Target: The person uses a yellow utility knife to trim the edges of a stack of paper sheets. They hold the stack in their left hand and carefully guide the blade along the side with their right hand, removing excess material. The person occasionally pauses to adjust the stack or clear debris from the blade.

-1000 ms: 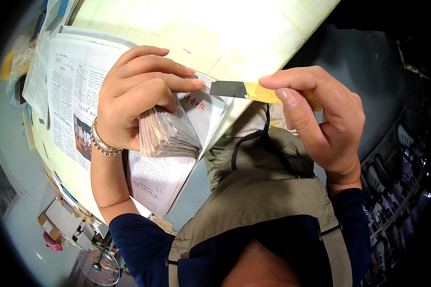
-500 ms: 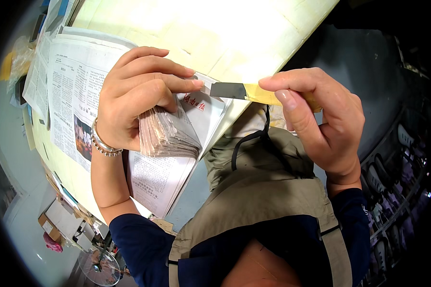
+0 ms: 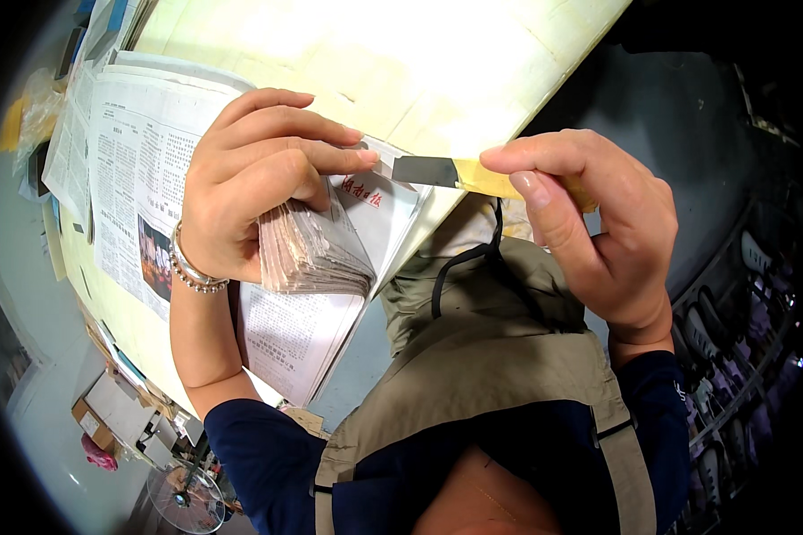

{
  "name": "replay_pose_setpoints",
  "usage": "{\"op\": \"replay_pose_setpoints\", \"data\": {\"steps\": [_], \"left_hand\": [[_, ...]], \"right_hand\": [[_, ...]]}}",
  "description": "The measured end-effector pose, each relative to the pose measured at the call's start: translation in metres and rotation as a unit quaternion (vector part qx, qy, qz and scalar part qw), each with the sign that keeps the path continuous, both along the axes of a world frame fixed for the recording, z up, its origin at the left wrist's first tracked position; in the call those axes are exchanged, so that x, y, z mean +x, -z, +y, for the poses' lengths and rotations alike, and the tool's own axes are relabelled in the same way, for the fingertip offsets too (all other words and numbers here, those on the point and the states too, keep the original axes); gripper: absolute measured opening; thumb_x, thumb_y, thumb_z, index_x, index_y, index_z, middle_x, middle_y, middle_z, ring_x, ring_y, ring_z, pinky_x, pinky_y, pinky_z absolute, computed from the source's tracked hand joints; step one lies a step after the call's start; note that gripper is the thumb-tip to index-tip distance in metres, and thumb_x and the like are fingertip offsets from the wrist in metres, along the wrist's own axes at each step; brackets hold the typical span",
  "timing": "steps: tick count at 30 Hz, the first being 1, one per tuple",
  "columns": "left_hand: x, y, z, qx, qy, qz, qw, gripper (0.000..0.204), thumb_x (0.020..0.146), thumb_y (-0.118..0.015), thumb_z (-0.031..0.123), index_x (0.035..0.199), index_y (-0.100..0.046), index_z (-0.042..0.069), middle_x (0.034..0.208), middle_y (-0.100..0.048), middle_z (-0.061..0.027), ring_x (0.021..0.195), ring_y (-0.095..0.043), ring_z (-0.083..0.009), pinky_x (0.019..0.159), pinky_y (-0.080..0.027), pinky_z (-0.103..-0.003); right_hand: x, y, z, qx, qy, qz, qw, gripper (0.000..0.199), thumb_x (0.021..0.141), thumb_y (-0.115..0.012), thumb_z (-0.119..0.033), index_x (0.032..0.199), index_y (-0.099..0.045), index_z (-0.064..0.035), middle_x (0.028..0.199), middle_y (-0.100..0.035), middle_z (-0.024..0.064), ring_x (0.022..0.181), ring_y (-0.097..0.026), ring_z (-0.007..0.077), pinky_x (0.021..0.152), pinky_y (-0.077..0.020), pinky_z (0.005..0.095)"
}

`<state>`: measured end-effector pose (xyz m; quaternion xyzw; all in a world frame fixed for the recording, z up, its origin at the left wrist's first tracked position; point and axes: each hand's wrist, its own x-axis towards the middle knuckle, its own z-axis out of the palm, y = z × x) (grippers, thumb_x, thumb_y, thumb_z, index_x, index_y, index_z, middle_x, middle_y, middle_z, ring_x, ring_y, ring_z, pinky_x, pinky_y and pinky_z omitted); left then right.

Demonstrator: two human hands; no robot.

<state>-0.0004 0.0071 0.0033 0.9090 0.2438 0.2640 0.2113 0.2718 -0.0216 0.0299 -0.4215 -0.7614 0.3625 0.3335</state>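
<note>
Pale cream table (image 3: 473,62) fills upper centre of frame, brightly lit, glare near its middle; edge runs diagonally from upper right down to lower left. Grey-blue floor (image 3: 27,294) along left rim. Cardboard boxes (image 3: 107,415) at lower left, a round wire fan guard (image 3: 187,499) just below them. Dark grey floor (image 3: 687,160) at upper right. Rows of pale rounded items (image 3: 732,357) along right rim, too small to tell.

The table (image 3: 401,71) is washed out by strong overhead glare (detail there is lost). Straight edges are bent by fisheye distortion, and the rim is swallowed by black vignetting.
</note>
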Motion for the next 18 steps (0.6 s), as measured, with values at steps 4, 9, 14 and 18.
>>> {"op": "replay_pose_setpoints", "data": {"steps": [4, 9, 14, 18], "left_hand": [[0.001, 0.000, 0.001, 0.000, 0.002, 0.005, 1.000, 0.025, 0.062, -0.071, 0.029, 0.064, -0.052, 0.014, 0.095, -0.073, -0.0064, 0.092, -0.069, -0.0253, 0.087, -0.048, -0.044], [0.003, 0.001, 0.001, -0.017, -0.006, 0.014, 1.000, 0.022, 0.062, -0.069, 0.026, 0.064, -0.051, 0.013, 0.096, -0.073, -0.0073, 0.091, -0.068, -0.0262, 0.087, -0.048, -0.044], [0.008, 0.004, 0.002, -0.033, -0.017, 0.024, 0.999, 0.018, 0.061, -0.065, 0.023, 0.065, -0.051, 0.012, 0.097, -0.072, -0.0078, 0.092, -0.067, -0.0277, 0.089, -0.047, -0.044], [0.008, 0.006, 0.003, -0.044, -0.012, 0.023, 0.999, 0.018, 0.061, -0.065, 0.020, 0.066, -0.051, 0.012, 0.098, -0.072, -0.0079, 0.094, -0.066, -0.0287, 0.090, -0.046, -0.044]], "right_hand": [[0.001, -0.002, 0.005, 0.038, -0.019, -0.040, 0.998, 0.013, 0.086, -0.057, 0.001, 0.091, -0.069, -0.0004, 0.080, -0.067, 0.0076, 0.060, -0.054, 0.0074, 0.052, -0.0407, 0.0211], [0.003, -0.001, 0.030, -0.178, -0.040, -0.016, 0.983, 0.019, 0.092, -0.055, -0.016, 0.092, -0.068, -0.0013, 0.063, -0.055, 0.0016, 0.052, -0.044, 0.0034, 0.048, -0.0315, 0.0205], [0.003, 0.033, 0.081, -0.272, -0.216, 0.017, 0.938, 0.024, 0.090, -0.054, -0.018, 0.096, -0.067, 0.0012, 0.055, -0.051, 0.0000, 0.049, -0.046, 0.0073, 0.048, -0.0350, 0.0234], [-0.005, 0.041, 0.077, -0.308, -0.273, 0.046, 0.910, 0.027, 0.098, -0.050, -0.022, 0.102, -0.064, 0.0001, 0.056, -0.045, -0.0060, 0.048, -0.039, 0.0020, 0.046, -0.0294, 0.0182]]}}
